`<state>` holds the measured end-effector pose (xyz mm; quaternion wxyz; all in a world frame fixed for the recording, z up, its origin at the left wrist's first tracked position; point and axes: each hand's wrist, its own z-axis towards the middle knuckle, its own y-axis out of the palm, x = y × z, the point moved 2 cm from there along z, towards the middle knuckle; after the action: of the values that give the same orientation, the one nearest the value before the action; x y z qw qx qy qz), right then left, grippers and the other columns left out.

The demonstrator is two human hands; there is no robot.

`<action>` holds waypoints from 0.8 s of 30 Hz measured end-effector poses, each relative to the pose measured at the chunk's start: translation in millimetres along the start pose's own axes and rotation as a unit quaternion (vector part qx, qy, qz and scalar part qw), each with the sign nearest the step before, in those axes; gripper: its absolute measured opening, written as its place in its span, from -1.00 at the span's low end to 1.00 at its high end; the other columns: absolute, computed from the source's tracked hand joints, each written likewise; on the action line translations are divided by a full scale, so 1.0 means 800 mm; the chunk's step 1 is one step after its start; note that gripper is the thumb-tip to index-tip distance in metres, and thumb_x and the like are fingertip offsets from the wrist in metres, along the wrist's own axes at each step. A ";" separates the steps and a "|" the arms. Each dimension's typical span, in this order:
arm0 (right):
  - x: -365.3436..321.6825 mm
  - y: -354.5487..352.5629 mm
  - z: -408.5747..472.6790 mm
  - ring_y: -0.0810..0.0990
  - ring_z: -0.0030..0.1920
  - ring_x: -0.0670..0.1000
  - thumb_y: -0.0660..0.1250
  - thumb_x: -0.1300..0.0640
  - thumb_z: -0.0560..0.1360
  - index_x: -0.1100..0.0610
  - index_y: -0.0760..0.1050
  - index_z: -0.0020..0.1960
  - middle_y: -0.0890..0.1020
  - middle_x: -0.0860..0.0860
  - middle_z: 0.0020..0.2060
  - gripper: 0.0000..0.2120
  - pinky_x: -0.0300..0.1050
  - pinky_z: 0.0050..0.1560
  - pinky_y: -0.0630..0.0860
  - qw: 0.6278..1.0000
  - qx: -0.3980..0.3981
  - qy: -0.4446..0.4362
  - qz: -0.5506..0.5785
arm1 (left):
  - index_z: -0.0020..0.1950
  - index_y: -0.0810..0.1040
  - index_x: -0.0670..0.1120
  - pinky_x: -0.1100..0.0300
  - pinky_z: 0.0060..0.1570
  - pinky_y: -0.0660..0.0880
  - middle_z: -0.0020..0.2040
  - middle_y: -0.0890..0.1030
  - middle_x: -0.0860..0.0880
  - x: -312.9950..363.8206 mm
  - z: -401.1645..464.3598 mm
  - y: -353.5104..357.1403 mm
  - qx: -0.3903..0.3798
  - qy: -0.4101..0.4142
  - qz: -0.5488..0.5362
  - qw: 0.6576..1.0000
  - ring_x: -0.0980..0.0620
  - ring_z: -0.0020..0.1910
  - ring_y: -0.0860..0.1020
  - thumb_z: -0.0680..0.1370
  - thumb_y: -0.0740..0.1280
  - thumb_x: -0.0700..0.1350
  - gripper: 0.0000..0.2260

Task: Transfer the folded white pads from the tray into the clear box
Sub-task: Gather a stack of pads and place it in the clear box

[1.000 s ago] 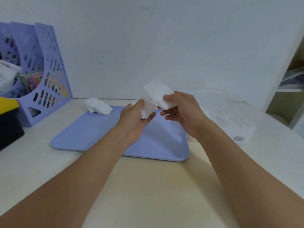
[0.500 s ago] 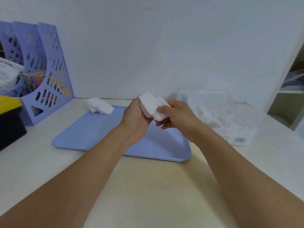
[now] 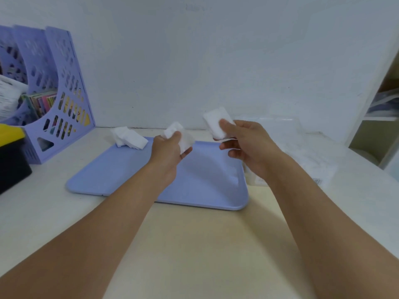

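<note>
White folded pads fill both hands above the lavender tray [image 3: 133, 180]: left hand [image 3: 167, 154] grips a pad [image 3: 183, 138], right hand [image 3: 248, 145] pinches another pad [image 3: 214, 123].

Single head-worn wide-angle view, facing forward and down over the worktop [image 3: 194, 244] toward the wall. Forearms enter from the lower corners, close to the lens.

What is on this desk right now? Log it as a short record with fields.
left hand: left hand holds a folded white pad above the tray
right hand: right hand pinches a second folded white pad
tray: flat lilac plastic tray, small heap of white pads at its far left corner
box: clear plastic box right of the tray
left side: lilac perforated file holder
</note>
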<state>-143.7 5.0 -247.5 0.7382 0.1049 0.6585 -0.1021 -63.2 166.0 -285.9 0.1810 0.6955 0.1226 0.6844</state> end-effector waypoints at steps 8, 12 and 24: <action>0.015 0.025 -0.004 0.64 -0.20 -0.04 0.37 0.09 0.61 0.20 0.64 0.13 0.70 0.03 -0.13 -0.79 -0.24 -0.28 0.50 0.997 -0.068 -0.003 -0.028 | 0.18 0.63 -0.14 0.20 -0.09 0.63 0.05 0.73 -0.10 -0.002 -0.024 0.015 -0.125 0.007 0.068 0.990 -0.05 0.00 0.72 0.61 0.31 -0.25 -0.82; 0.016 0.021 -0.003 0.65 -0.22 -0.04 0.39 0.11 0.59 0.17 0.61 0.05 0.70 0.04 -0.15 -0.87 -0.24 -0.33 0.50 0.997 -0.043 -0.006 -0.069 | 0.18 0.62 -0.15 0.15 -0.09 0.65 0.02 0.73 -0.12 -0.004 -0.028 0.015 -0.137 -0.003 0.053 0.989 -0.10 -0.02 0.72 0.66 0.22 -0.23 -0.80; 0.019 0.019 -0.001 0.60 -0.35 -0.09 0.40 0.18 0.57 0.25 0.62 0.05 0.66 0.04 -0.24 -0.86 -0.26 -0.35 0.53 0.993 -0.020 -0.023 -0.111 | 0.19 0.60 -0.19 -0.02 0.07 0.65 0.13 0.68 -0.18 -0.005 -0.023 0.018 -0.116 -0.045 0.012 0.992 -0.12 0.07 0.69 0.66 0.22 0.13 -0.59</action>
<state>-138.2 19.5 -261.9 0.7391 0.0135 0.6509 -0.1726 -82.7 153.0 -283.8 0.2574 0.7017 0.0253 0.6639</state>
